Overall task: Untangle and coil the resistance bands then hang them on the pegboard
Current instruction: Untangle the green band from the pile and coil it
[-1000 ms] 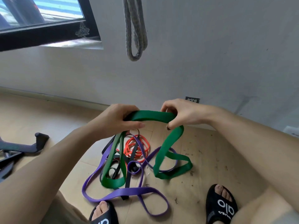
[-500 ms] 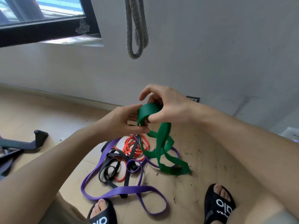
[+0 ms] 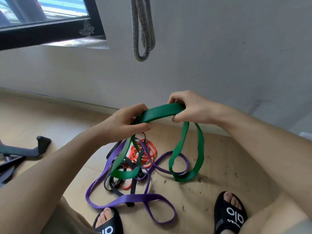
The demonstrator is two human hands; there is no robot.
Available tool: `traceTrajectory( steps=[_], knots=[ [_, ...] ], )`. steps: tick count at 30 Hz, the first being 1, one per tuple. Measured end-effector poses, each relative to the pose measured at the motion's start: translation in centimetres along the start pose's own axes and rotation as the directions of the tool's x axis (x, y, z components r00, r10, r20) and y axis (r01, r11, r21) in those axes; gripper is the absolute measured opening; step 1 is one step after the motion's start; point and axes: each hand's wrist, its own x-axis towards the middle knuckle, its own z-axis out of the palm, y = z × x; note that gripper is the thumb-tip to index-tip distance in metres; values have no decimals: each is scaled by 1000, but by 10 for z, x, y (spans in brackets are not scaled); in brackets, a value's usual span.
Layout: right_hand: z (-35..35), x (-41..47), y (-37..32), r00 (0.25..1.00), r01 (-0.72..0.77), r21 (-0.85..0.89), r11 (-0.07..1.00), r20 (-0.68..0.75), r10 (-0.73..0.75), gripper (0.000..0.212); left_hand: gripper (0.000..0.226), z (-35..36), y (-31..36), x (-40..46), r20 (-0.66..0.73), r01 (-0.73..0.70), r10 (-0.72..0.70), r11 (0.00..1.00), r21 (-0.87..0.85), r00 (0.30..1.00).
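Green band held between both hands.
Left hand (image 3: 125, 123) and right hand (image 3: 190, 107) each grip the green band (image 3: 162, 112); its loops hang below them.

L hand (image 3: 125, 123) fingers curled gripping, R hand (image 3: 190, 108) pinching, both forearms extended fwd

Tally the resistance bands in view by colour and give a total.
green band: 1, held by left hand and right hand
purple band: 1
orange band: 1
black band: 1
grey band: 1, hanging
Total: 5
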Motion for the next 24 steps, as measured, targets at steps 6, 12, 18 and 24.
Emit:
traceTrajectory(
  steps=[6, 12, 18, 24],
  knots=[
    [7, -4, -27, 995, 66, 321, 945, -96, -37, 48, 25, 15, -5, 0, 34, 73, -74, 997, 38, 997],
    [13, -3, -44, 992, 106, 480, 871, -112, -59, 50, 37, 22, -3, 3, -28, 100, -99, 994, 46, 995],
    [14, -5, -46, 980, 143, 420, 896, -189, -68, 32, 30, 30, -1, 6, -83, 46, -47, 999, -12, 995],
    [15, -5, -47, 963, 175, 416, 892, -260, -67, 30, 36, 44, 4, 11, -168, -5, 0, 1000, -27, 986]
  ],
)
